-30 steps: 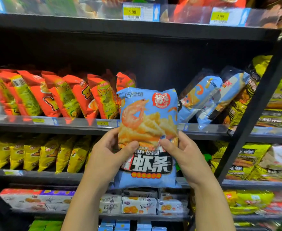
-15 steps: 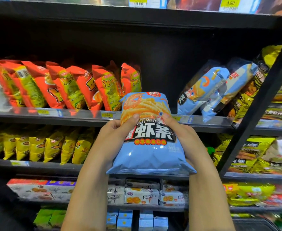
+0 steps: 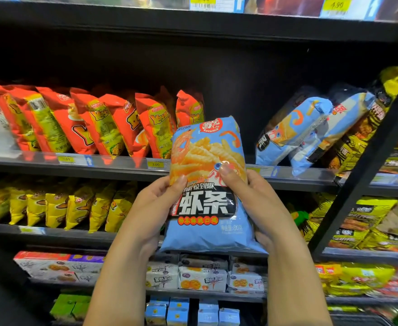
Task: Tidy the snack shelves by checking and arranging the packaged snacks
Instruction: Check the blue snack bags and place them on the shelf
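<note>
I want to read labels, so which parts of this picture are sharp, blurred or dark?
Head view: the held blue shrimp-stick bag is sharp, print readable; yellow bags at the right edge are smeared; the shelf recess behind is deep shadow.

Glossy film against matt black metal.
The blue shrimp-stick bag (image 3: 207,184) is smooth plastic film with a soft sheen, lightly creased toward its lower seam. The orange bags (image 3: 104,123) and the yellow bags (image 3: 76,203) are shinier, crinkled film that catches the light. The shelves (image 3: 146,27) look like matt black painted metal, their front edges carrying clear, glossy plastic price strips (image 3: 113,161). Lower down, the small blue cartons (image 3: 177,311) look like smooth printed card.
</note>
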Motion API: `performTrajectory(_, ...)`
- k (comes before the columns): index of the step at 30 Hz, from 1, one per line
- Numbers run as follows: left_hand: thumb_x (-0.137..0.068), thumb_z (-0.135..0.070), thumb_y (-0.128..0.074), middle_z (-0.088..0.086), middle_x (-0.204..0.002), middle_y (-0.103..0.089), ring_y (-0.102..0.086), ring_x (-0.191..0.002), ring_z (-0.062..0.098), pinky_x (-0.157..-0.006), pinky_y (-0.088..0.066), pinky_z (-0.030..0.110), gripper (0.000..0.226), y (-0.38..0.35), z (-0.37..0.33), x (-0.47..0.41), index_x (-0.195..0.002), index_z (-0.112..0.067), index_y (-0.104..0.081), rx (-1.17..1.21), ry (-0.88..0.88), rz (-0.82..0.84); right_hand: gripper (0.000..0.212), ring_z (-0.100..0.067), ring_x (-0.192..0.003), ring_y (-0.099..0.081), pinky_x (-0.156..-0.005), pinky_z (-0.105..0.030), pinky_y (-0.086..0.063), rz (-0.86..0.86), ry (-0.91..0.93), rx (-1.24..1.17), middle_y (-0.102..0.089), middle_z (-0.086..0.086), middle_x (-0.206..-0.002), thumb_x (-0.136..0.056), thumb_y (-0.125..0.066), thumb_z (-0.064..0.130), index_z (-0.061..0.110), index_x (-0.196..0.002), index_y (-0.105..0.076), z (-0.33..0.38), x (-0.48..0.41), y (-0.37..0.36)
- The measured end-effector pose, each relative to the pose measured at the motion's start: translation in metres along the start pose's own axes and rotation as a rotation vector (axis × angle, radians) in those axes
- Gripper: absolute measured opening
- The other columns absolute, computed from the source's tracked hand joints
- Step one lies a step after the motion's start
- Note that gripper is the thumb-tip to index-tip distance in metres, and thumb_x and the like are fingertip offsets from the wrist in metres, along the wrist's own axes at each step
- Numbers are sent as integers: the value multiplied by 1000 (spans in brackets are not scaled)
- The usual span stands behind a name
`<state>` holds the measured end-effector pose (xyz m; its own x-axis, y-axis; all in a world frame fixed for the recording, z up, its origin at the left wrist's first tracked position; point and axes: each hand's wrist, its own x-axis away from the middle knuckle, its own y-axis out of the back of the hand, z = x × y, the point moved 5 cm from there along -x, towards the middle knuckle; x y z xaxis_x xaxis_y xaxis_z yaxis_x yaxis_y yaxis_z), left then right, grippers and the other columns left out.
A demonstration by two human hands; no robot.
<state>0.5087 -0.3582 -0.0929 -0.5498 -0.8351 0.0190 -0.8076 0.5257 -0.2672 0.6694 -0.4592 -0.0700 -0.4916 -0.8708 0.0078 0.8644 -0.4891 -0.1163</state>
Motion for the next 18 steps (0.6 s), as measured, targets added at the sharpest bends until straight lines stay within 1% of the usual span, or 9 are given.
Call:
performTrajectory(2,-76,-49,-78,9,-121,-78,-71,-121,30,-114,-46,58,46,1,-2,-1,-114,-23,-80,0,-19,8,73,-26,-102,-78,-98,-56,-59,-17,10,23,-80,-6,-111,-66,-87,61,16,-119,-65,1,1,-1)
performTrajectory(4,-84,-45,-74,7,-122,-78,-71,-121,29,-110,-50,55,43,2,0,-4,-120,-21,-78,-9,-29,8,76,-22,-104,-78,-99,-54,-58,-20,35,72,-80,-1,-113,-64,-87,68,21,-121,-65,4,2,-3)
performTrajectory(6,-96,-35,-64,5,-120,-79,-74,-116,26,-93,-61,42,35,1,3,-4,-127,-20,-73,-15,-35,12,78,-16,-105,-77,-99,-51,-58,-2,67,147,-79,5,-114,-64,-84,76,28,-122,-65,7,5,-4)
performTrajectory(8,-106,-26,-55,3,-120,-79,-76,-112,20,-80,-63,29,30,-3,4,-2,-130,-19,-70,-6,-32,29,78,-14,-106,-76,-99,-50,-58,26,90,180,-78,9,-116,-65,-83,76,30,-124,-63,9,9,-7)
performTrajectory(9,-108,-24,-51,3,-121,-79,-75,-112,19,-81,-63,29,30,-4,5,-2,-131,-19,-69,10,-22,31,79,-14,-107,-76,-99,-50,-58,40,94,161,-78,9,-117,-64,-84,73,30,-126,-62,9,10,-8)
performTrajectory(12,-110,-24,-48,6,-125,-77,-73,-118,22,-93,-57,39,32,-7,7,-1,-135,-17,-68,88,15,21,77,-15,-107,-76,-98,-48,-60,65,103,104,-77,9,-118,-65,-87,67,29,-128,-61,13,15,-11)
performTrajectory(14,-111,-22,-48,8,-126,-77,-72,-120,25,-97,-56,42,32,-7,9,-1,-135,-16,-68,131,25,14,72,-14,-110,-75,-99,-46,-60,76,127,112,-76,7,-120,-69,-85,64,29,-128,-62,15,16,-11)
performTrajectory(16,-111,-20,-48,8,-125,-77,-73,-119,25,-92,-60,38,31,-8,9,-1,-134,-15,-68,148,17,18,68,-14,-112,-74,-100,-47,-59,72,138,120,-75,7,-122,-73,-84,61,29,-128,-61,15,17,-10)
performTrajectory(18,-110,-20,-48,7,-125,-77,-74,-117,23,-86,-63,32,31,-10,8,0,-135,-15,-67,143,-10,27,70,-13,-112,-73,-100,-46,-59,68,147,128,-75,10,-121,-72,-84,62,30,-129,-61,14,17,-7)
